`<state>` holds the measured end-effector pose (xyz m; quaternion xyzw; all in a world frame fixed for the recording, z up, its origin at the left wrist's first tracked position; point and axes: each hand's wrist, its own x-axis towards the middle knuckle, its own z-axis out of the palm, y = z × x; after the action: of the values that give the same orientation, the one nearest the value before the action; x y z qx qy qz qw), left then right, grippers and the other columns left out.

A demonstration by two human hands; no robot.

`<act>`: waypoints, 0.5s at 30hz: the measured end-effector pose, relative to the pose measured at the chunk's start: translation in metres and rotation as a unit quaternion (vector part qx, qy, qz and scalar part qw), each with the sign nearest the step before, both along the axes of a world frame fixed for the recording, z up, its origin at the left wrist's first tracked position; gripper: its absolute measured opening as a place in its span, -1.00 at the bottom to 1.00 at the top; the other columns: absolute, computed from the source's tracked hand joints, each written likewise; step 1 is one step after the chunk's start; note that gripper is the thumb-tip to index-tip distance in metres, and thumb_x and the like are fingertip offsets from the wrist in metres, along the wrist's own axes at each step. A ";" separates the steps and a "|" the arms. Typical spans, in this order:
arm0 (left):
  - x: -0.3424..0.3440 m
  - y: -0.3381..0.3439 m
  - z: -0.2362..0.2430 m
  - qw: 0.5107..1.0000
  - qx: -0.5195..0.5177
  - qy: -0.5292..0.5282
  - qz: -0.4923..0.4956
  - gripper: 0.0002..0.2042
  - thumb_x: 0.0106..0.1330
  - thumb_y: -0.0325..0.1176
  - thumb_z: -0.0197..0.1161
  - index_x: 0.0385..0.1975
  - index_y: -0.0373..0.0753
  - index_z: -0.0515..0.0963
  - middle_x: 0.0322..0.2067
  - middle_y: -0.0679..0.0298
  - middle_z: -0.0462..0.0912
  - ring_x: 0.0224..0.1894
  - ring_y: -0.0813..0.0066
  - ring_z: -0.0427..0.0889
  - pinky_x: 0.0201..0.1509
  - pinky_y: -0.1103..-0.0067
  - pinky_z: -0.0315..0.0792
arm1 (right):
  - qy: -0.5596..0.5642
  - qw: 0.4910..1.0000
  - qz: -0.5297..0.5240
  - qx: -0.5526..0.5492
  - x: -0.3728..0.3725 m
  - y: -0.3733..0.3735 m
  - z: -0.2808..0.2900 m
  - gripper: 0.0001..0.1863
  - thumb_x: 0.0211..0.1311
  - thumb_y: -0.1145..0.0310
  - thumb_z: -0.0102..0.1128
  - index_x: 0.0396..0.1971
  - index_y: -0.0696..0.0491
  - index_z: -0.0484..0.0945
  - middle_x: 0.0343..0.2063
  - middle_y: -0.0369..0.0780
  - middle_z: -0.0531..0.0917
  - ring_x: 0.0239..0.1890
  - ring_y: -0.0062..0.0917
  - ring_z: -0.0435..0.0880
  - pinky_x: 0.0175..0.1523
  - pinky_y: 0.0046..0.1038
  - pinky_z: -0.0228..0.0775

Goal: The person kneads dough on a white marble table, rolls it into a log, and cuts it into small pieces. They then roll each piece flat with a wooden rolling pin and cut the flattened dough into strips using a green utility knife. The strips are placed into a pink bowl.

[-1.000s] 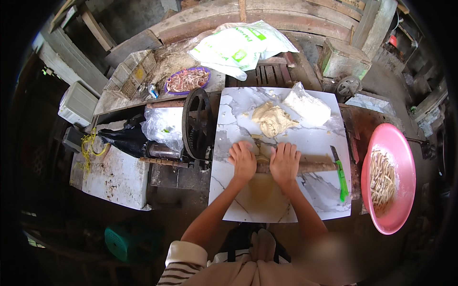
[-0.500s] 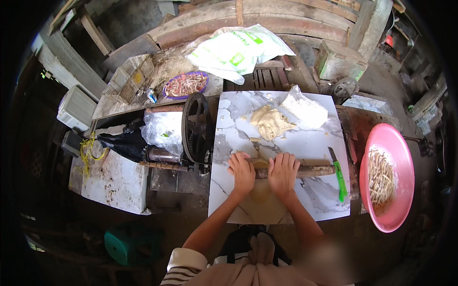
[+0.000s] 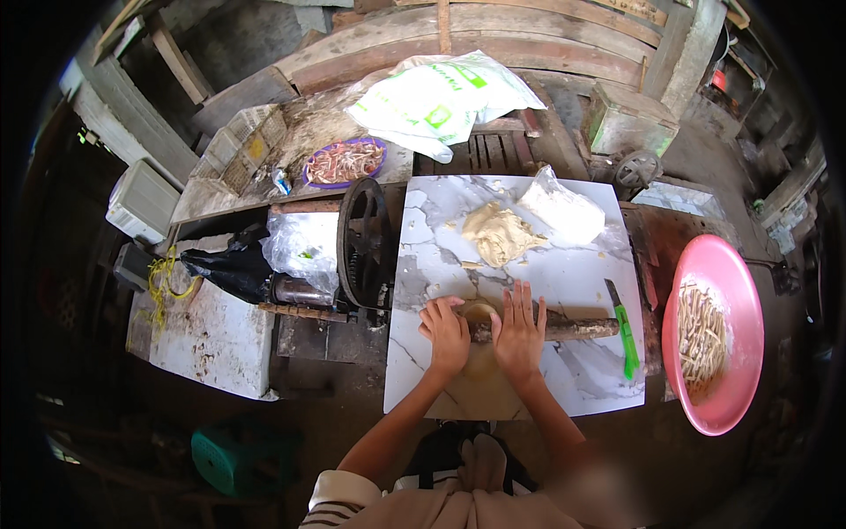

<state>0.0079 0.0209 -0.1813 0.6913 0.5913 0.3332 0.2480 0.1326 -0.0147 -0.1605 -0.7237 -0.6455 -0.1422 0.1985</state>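
Observation:
On a marble-patterned board [image 3: 414,229], my left hand [image 3: 445,335] curls over the left end of a wooden rolling pin [image 3: 582,328]. My right hand [image 3: 520,339] lies on the same pin with its fingers stretched forward. Thin, flattened dough [image 3: 478,310] shows under and behind the pin between my hands. Farther back sit a lump of dough [image 3: 498,234] and a plastic bag of white powder [image 3: 564,207]. A green-handled knife [image 3: 627,344] lies at the board's right side.
A pink basin [image 3: 714,264] of raw strips stands right. Left are a roller machine with an iron wheel [image 3: 348,247], black plastic [image 3: 225,264] and a dirty white panel [image 3: 203,344]. Behind are a purple plate [image 3: 344,183] of strips, white sacks [image 3: 423,97] and crates [image 3: 238,150]. A green stool [image 3: 220,458] stands low left.
Both hands have shifted slightly on the pin, and my right hand's fingers have straightened out from their bent grip. The whole view has moved a little.

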 end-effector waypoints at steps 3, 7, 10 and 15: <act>0.009 0.022 0.008 1.000 0.003 0.026 0.014 -0.65 0.17 -0.50 0.00 -0.01 -0.17 0.32 -0.06 0.13 0.27 0.03 0.09 0.18 0.05 0.17 0.03 | -0.003 1.000 0.008 0.010 0.005 0.019 -0.001 -0.55 0.32 0.16 -0.09 0.02 0.20 0.47 0.17 -0.07 0.40 0.35 -0.33 0.14 0.40 -0.11 -0.15; 0.019 0.057 0.018 0.998 0.037 0.046 0.027 -0.63 0.21 -0.49 -0.03 0.06 -0.20 0.29 -0.01 0.13 0.28 0.12 0.12 0.18 0.13 0.12 -0.02 | -0.012 1.000 0.001 -0.020 0.005 0.045 0.005 -0.55 0.34 0.17 -0.11 0.00 0.22 0.48 0.18 -0.03 0.38 0.37 -0.35 0.10 0.40 -0.09 -0.16; 0.017 0.049 0.018 0.997 0.061 0.039 0.009 -0.57 0.25 -0.49 -0.07 0.16 -0.22 0.22 0.11 0.14 0.26 0.25 0.16 0.10 0.24 0.07 -0.15 | 0.024 1.000 -0.007 0.014 -0.001 0.028 0.005 -0.50 0.33 0.16 -0.11 0.08 0.24 0.41 0.23 -0.01 0.30 0.38 -0.33 0.07 0.40 -0.11 -0.16; -0.015 -0.019 0.008 0.997 0.041 0.038 -0.060 -0.47 0.31 -0.46 -0.16 0.32 -0.27 0.03 0.33 0.16 0.07 0.43 0.19 -0.16 0.35 0.01 -0.51 | 0.051 0.998 0.028 -0.035 -0.019 -0.035 0.003 -0.37 0.28 0.13 -0.06 0.21 0.27 0.21 0.32 0.03 0.09 0.40 -0.24 0.01 0.41 -0.18 -0.14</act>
<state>-0.0067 0.0022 -0.1738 0.7475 0.5434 0.3147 0.2166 0.1137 -0.0499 -0.1570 -0.7184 -0.6590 -0.0771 0.2092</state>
